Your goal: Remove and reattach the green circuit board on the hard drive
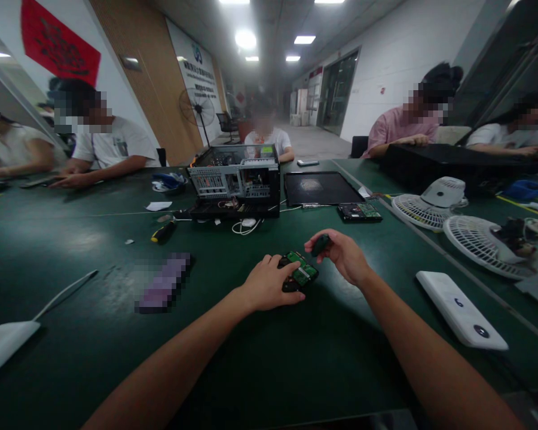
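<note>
**Left hand (269, 284) on drive (305, 273), right hand (344, 258) holding small dark piece (320, 245)**

Left fingers straddle the drive, steadying it on the tabletop (341, 376). Right fingers pinch the dark piece, raised just right of it; can't identify it. Beyond: opened computer case (273, 185), second drive (360, 213) near black panel (325, 189). Yellow-black screwdriver (163, 232) left.

Red banner (60, 42), ten o'clock; pedestal fan (199, 108), eleven; two white fan grilles (413, 210), three; white oblong device (459, 310), four.
</note>
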`<state>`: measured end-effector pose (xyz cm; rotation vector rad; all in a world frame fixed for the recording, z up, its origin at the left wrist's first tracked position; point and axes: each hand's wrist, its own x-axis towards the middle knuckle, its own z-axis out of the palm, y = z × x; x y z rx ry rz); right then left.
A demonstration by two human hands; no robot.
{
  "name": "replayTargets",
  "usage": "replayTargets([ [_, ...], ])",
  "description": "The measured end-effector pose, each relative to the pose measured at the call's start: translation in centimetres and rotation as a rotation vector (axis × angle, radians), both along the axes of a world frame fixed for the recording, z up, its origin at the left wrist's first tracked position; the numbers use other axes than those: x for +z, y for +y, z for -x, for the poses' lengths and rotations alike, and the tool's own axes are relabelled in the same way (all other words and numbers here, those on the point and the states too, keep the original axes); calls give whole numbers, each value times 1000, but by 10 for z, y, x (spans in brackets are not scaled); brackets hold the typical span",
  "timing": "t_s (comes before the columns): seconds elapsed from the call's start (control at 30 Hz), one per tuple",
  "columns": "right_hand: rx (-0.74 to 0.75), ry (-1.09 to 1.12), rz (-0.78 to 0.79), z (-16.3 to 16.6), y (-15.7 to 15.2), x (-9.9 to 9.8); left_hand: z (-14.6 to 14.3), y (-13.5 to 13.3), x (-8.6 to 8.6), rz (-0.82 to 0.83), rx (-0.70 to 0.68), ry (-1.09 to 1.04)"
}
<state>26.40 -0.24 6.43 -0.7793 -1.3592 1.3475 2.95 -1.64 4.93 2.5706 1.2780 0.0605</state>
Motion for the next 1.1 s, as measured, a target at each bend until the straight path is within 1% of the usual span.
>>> replayTargets([
  [0.4, -84, -52, -42, 1, 0, 1, 1, 0, -3, -10, 25, -20],
  [0.53, -51, 5, -23, 3, -1, 1, -1, 0, -6, -10, 67, -36],
  [0.67, -13, 66, 8, 2, 0, 0, -1, 0, -6, 3, 78, -45],
  [0.83, -47, 22, -6, 0, 1, 0, -3, -1, -6, 9, 114, -61],
  [1.0, -93, -19, -34, -1, 2, -1, -1, 1, -4, 19, 84, -61],
  [1.1, -105, -29, -34, -1, 2, -1, 0, 4, -8, 11, 71, -73],
])
